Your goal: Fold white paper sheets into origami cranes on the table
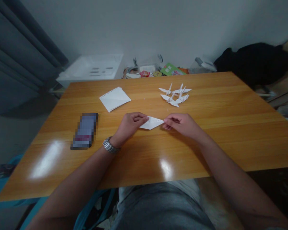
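Observation:
Between my two hands is a folded white paper (151, 123), kite-shaped, with a row of small punched holes across it. My left hand (133, 124), with a metal watch at the wrist, pinches its left end between thumb and fingers. At the pointed right end, the thumb and fingertips of my right hand (178, 124) are closed on the tip. Several folded paper cranes (174, 94) sit in a cluster beyond my right hand. Past my left hand lies a small stack of white notepaper (115, 99) with a perforated edge.
A phone (85, 131), pixelated, lies on the wooden table (230, 127) to the left. Behind the far edge are a white plastic tray (93, 67), a green booklet (172, 69) and small packets. A black cloth-like heap (252, 64) is at the far right.

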Demonstrator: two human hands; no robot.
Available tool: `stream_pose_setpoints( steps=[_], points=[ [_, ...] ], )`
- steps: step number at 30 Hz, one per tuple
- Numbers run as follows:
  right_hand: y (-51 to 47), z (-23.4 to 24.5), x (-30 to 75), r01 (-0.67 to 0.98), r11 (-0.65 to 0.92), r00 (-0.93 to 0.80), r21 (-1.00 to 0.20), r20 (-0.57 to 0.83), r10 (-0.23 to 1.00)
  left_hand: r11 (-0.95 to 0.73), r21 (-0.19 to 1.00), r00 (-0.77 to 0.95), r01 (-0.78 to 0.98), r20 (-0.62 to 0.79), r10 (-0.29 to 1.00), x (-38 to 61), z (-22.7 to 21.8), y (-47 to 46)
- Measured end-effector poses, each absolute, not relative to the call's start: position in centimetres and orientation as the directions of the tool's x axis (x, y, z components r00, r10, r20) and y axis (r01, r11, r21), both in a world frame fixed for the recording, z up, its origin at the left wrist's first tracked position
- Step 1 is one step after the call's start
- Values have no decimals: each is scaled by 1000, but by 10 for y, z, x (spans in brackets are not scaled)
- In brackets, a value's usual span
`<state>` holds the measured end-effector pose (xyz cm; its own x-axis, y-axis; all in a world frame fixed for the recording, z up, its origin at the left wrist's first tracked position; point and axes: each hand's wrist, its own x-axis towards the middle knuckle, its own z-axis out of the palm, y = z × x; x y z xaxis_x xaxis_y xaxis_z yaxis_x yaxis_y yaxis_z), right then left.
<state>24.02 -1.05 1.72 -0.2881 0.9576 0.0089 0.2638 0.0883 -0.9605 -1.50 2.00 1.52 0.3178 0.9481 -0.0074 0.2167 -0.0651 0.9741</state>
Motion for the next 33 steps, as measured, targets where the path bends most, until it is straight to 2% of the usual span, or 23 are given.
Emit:
stream_pose_setpoints(
  steps=[10,17,20,24,33],
  points=[
    [-9,14,245,367,153,-320,-917,30,947,-79,968,332,236,-4,943,-15,14,21],
    [-12,16,236,460,222,-256,-860,111,960,-115,957,377,266,7,926,-10,13,15],
    [-15,14,227,415,230,-315,-881,98,944,-181,935,426,304,36,904,-5,12,10],
    [-15,9,221,460,239,-341,-855,79,937,-236,914,446,331,69,893,-2,11,8],
    [-12,9,227,468,254,-297,-846,120,947,-212,940,491,268,57,870,-2,13,10]
  ],
)
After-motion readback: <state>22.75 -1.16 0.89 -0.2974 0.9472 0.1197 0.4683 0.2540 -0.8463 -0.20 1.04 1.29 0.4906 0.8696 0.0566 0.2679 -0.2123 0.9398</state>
